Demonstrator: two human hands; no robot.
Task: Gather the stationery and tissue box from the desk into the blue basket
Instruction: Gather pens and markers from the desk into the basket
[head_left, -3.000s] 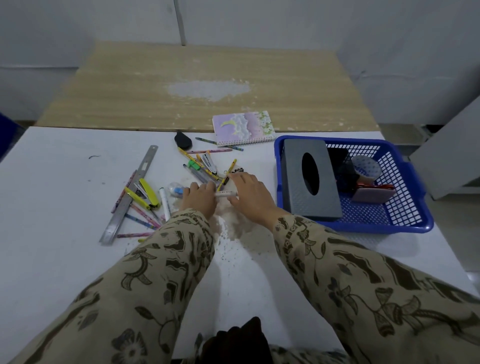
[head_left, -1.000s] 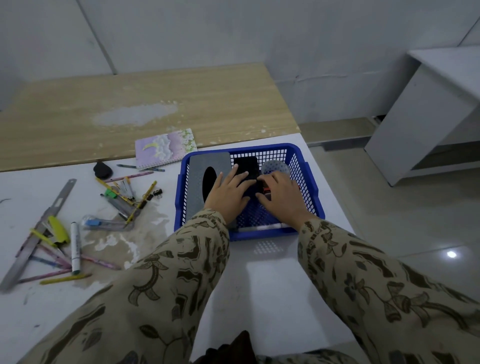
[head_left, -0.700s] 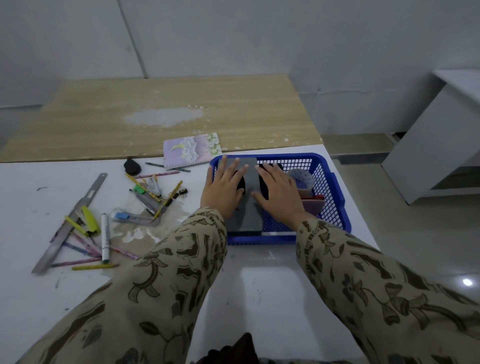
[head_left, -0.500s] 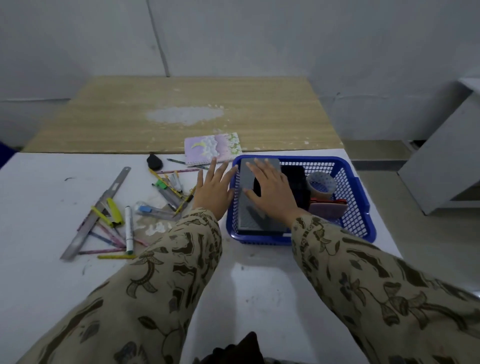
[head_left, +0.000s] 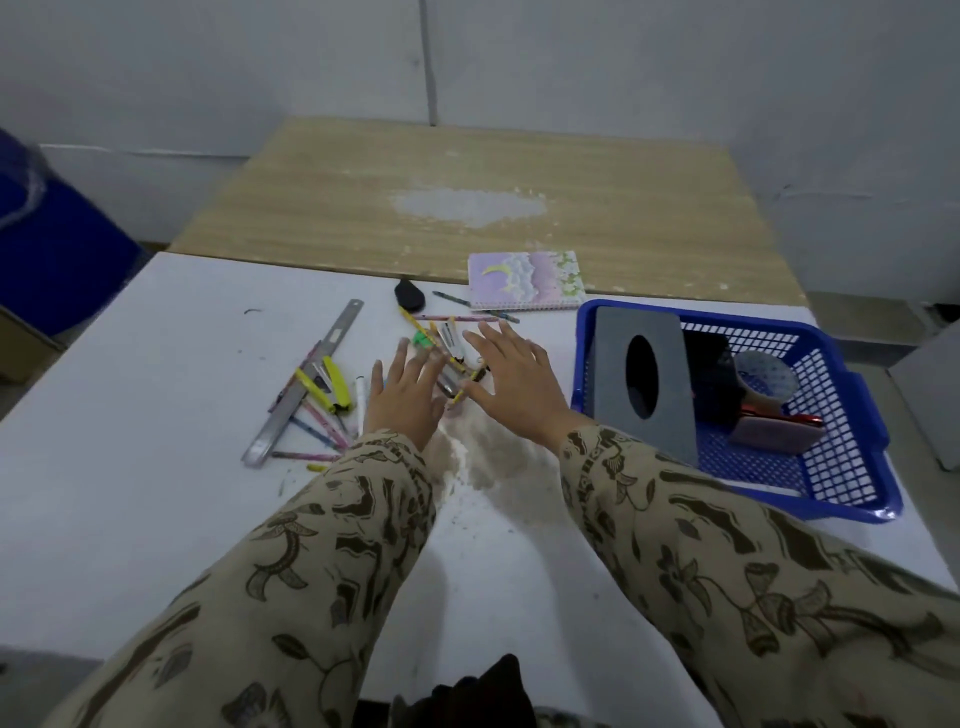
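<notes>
Pens (head_left: 451, 340) partly beneath left hand (head_left: 405, 400) and right hand (head_left: 514, 379)

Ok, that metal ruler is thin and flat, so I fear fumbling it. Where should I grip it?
Likely the far end of the ruler, pinched across its narrow width from above with the left hand. That end lies bare, while pens and yellow tools crowd its middle and near end.
</notes>
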